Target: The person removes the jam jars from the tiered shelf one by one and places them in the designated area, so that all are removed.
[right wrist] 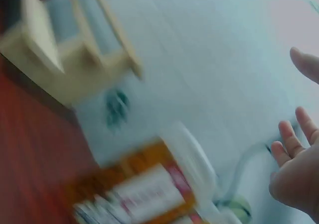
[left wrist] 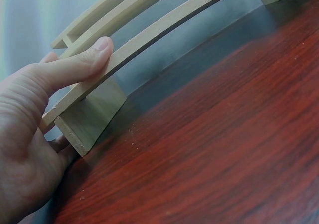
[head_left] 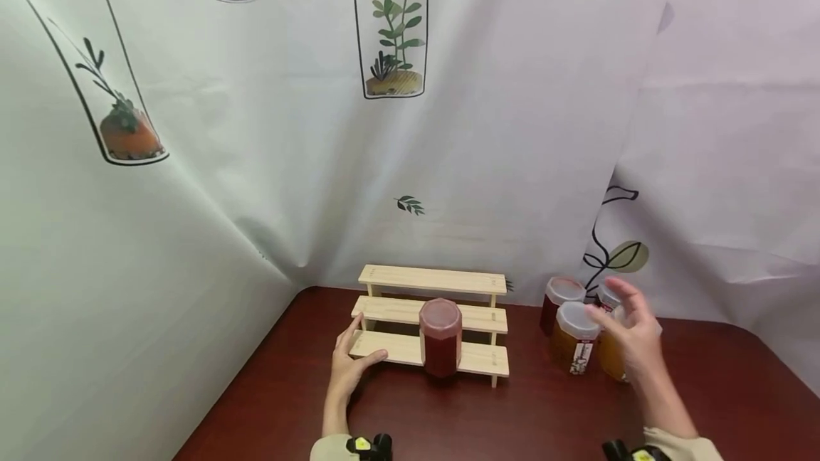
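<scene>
A three-step wooden rack (head_left: 410,311) stands on the dark red table. My left hand (head_left: 346,368) grips its left end; in the left wrist view the thumb (left wrist: 94,59) lies over the lowest board and the other fingers are partly hidden behind the side. A dark red jar with a pale lid (head_left: 440,343) is at the lowest step, right of that hand. My right hand (head_left: 637,340) is raised over a group of lidded jars at the right, fingers spread and holding nothing. Nearest to it is an amber jar with a white label (head_left: 574,347), blurred in the right wrist view.
Behind the amber jar stands a dark red jar (head_left: 560,301). Another amber jar (head_left: 611,358) is partly covered by my right hand. A white cloth with plant drawings (head_left: 487,162) hangs behind and to the left of the table (head_left: 474,418).
</scene>
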A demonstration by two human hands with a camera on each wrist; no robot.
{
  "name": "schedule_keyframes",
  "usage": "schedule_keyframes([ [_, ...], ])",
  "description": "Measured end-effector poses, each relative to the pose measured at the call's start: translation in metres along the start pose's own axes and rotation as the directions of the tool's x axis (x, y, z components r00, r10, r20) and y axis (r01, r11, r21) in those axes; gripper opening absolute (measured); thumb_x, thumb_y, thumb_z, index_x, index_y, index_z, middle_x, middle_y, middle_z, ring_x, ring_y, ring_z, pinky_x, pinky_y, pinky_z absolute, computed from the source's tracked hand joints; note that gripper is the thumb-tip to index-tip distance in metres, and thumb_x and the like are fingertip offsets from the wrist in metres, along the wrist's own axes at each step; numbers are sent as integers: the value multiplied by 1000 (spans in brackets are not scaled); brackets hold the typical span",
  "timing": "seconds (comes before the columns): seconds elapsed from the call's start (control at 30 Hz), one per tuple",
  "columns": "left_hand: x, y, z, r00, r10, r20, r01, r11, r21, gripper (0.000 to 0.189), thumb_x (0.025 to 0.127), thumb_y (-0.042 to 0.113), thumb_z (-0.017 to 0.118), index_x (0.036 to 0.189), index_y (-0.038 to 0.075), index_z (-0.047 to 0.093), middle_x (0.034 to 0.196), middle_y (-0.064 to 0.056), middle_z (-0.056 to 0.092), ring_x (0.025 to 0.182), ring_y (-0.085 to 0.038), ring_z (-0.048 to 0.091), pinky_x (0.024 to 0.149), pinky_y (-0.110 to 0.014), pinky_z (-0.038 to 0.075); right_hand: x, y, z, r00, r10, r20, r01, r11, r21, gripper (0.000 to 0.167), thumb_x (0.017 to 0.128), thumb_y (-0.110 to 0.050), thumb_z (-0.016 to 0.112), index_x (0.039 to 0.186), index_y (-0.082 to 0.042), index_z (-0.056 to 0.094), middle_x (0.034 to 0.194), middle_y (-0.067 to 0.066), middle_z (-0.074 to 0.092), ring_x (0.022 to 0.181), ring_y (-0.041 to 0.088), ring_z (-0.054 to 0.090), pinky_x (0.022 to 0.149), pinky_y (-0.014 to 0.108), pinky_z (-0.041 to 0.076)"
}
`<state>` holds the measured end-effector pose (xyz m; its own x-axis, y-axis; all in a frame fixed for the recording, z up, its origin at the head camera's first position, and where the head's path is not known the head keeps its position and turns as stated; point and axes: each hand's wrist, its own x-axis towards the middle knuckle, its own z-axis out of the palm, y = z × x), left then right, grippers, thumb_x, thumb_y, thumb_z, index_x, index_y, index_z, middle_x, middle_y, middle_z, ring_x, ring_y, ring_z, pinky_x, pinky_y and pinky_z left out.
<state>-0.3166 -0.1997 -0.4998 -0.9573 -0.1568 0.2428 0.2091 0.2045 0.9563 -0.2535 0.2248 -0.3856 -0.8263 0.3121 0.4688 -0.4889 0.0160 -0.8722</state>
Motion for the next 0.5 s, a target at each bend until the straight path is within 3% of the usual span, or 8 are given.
schedule_keyframes([
  [0.17,0,-1,1,1000,0,-8,0,1000,12,87,70,9,87,146,15,47,145,-23,40,134,-42,39,110,-63,28,-14,5,47,974,-4,228,18,998,-59,58,85,9,64,139,2,41,130,-17,51,125,-14,39,105,3,26],
  [0.3,-3,-1,2,1000,0,-1,0,1000,18,87,70,11,87,146,15,46,145,-23,40,133,-42,39,110,-63,29,-19,8,83,941,65,333,-28,993,-115,67,85,1,68,144,-1,36,143,-6,46,133,-8,34,108,5,25],
  [0.43,-3,0,2,1000,10,-11,-10,1000,13,87,69,9,87,146,14,47,143,-23,42,131,-41,42,109,-61,30,-30,21,119,896,97,434,-43,990,-132,77,82,-4,74,147,-2,33,148,19,42,142,25,35,118,35,28],
  [0.5,-2,1,3,1000,14,-11,-14,1000,10,86,69,9,87,146,14,47,143,-22,42,131,-41,41,109,-61,30,-36,29,135,872,127,472,-77,989,-124,81,80,-6,77,148,-2,32,148,23,41,141,38,34,116,50,29],
])
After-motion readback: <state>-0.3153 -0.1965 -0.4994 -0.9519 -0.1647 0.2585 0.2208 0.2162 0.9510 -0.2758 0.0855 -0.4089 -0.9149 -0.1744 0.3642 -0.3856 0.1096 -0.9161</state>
